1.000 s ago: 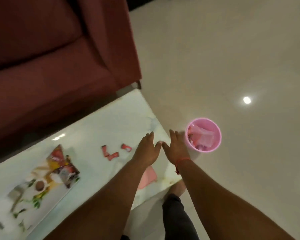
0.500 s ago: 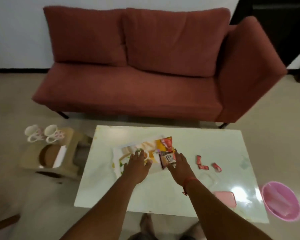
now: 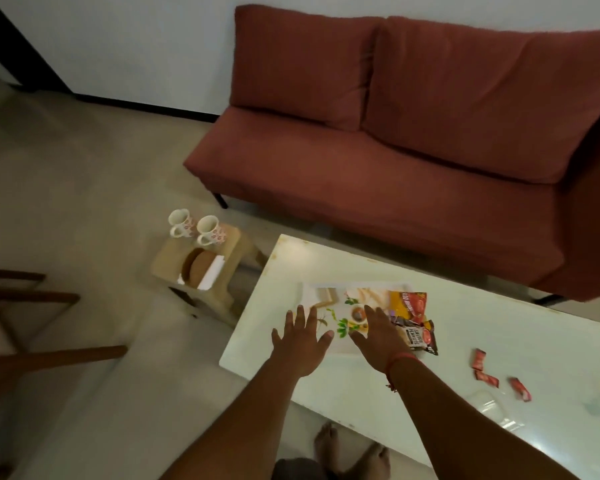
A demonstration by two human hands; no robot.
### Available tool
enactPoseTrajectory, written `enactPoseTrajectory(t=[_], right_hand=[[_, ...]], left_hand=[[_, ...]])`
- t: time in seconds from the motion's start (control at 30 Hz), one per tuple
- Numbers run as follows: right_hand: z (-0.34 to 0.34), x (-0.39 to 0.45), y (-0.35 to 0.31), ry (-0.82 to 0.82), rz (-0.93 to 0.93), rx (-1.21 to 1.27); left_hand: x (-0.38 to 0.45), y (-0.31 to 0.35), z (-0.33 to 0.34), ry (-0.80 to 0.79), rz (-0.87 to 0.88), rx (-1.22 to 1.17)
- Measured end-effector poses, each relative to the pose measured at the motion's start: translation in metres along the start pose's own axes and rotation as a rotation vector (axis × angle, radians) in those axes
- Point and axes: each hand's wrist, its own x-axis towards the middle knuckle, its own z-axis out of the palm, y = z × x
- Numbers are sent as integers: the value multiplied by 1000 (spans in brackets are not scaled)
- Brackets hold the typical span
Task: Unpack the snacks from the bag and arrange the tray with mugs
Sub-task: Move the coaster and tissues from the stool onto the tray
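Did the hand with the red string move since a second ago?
Yes. The right hand went from the table corner nearest the pink bin to the tray by the snack packets.

Dark snack packet (image 3: 417, 336): "SALTED PEANUTS". Yellow packet (image 3: 406, 305): print partly legible only.

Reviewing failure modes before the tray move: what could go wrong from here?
1. Two snack packets lie loose at the tray's right end; lifting may slide them off.
2. Tray sits near the table's left edge; a nudge could tip it over.
3. Both mugs stand on the low stool, a separate reach.
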Motion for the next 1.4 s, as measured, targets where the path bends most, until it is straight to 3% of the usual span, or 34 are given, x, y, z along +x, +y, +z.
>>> enactPoseTrajectory(t=[0.43,0.87,0.93,1.1,1.4], right_hand=[[34,48,-117,-100,-110,-79],[129,176,-318,-256,-63,-108],[143,196,-346,-261,-46,-47],[199,259,-399,-262,39,164],[285,347,-423,-133,305,574]], left_hand=[[8,-118,-58,70,-128,-55],[157,-341,-158,59,-134,-206],[181,-370,-164,83,-138,-279],[234,-410,-169,186,-283,-718],[326,-444,-139,103,-282,-904]])
